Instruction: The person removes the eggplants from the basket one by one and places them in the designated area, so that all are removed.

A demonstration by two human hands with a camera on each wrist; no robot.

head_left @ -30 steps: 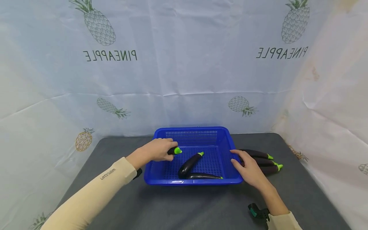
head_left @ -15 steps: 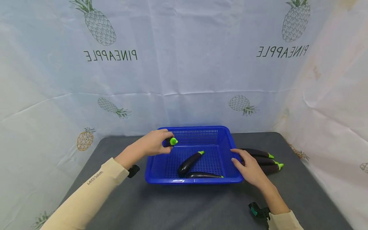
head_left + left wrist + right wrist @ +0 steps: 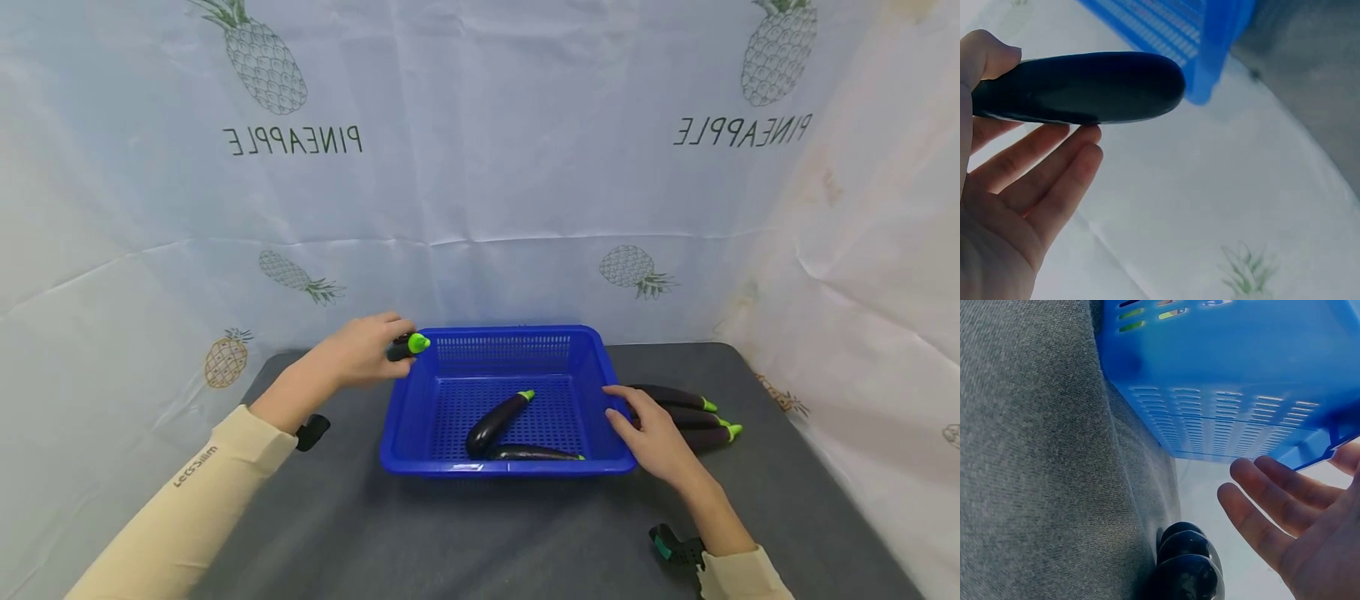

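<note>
My left hand point(image 3: 363, 350) pinches an eggplant point(image 3: 1104, 87) between thumb and fingers, above the left back corner of a blue plastic basket point(image 3: 510, 468). Its bright green stem end faces right in the head view, and its rounded dark end shows in the left wrist view. Inside the basket lie two more eggplants, one slanted point(image 3: 495, 427) and one along the front wall point(image 3: 536, 453). At the basket's right rim rests my right hand point(image 3: 660, 442), its fingers point(image 3: 1272, 494) extended along the outer wall in the right wrist view.
Several eggplants point(image 3: 705, 437) lie side by side on the dark grey tabletop point(image 3: 480, 533), just right of the basket and partly behind my right hand. White pineapple-print sheeting point(image 3: 480, 167) hangs close behind the table and along both sides.
My left hand has lifted the eggplant up and leftward, from inside the basket to over its left back corner. My right hand has stayed at the right rim.
</note>
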